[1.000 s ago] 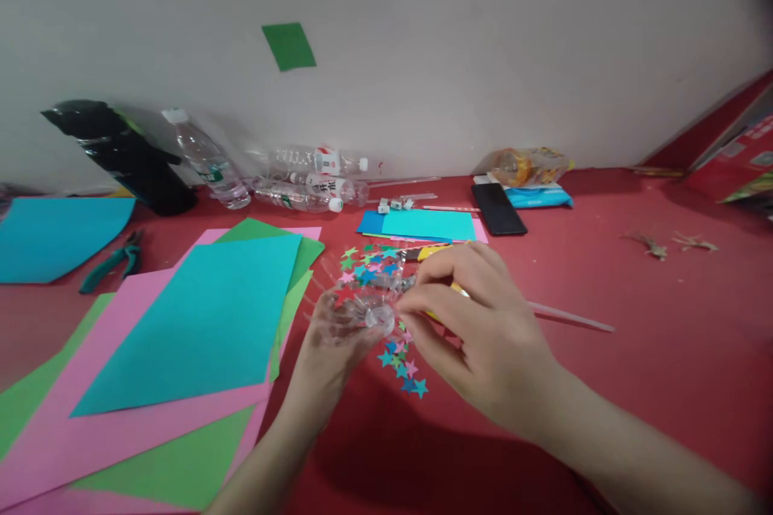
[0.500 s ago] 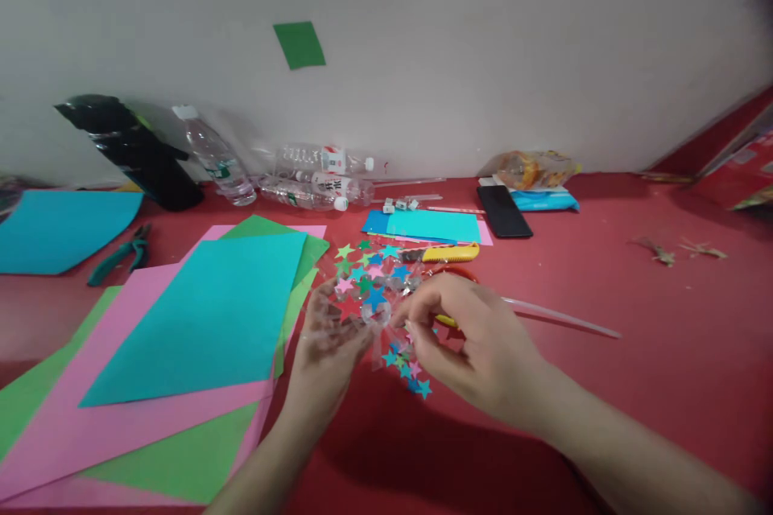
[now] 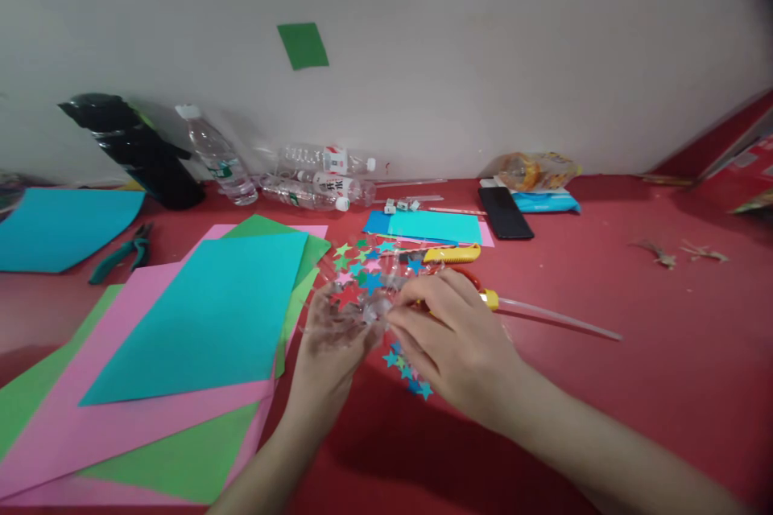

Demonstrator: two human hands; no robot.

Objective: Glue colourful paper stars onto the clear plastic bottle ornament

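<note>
My left hand (image 3: 332,338) is closed around a clear plastic piece (image 3: 378,311) with a round hub and thin strips fanning out, like a cut-up bottle. Colourful paper stars (image 3: 368,278) in red, blue, green and pink show on or behind its strips. At the hub's right side, my right hand (image 3: 444,330) has thumb and fingers pinched together. What sits between those fingertips is too small to make out. More small stars (image 3: 407,370) lie on the table below the piece. Beyond my right hand is a yellow utility knife (image 3: 452,254).
Coloured paper sheets (image 3: 205,322) cover the left side, with pliers (image 3: 124,253) behind them. Plastic bottles (image 3: 314,191) and a black flask (image 3: 133,149) line the wall. A phone (image 3: 506,213) lies at the back right. A clear straw (image 3: 561,318) extends right of my hand.
My right hand has moved slightly left, bringing its pinched fingertips to the hub. A yellow part beside the straw is now uncovered. My left hand stays almost still.
</note>
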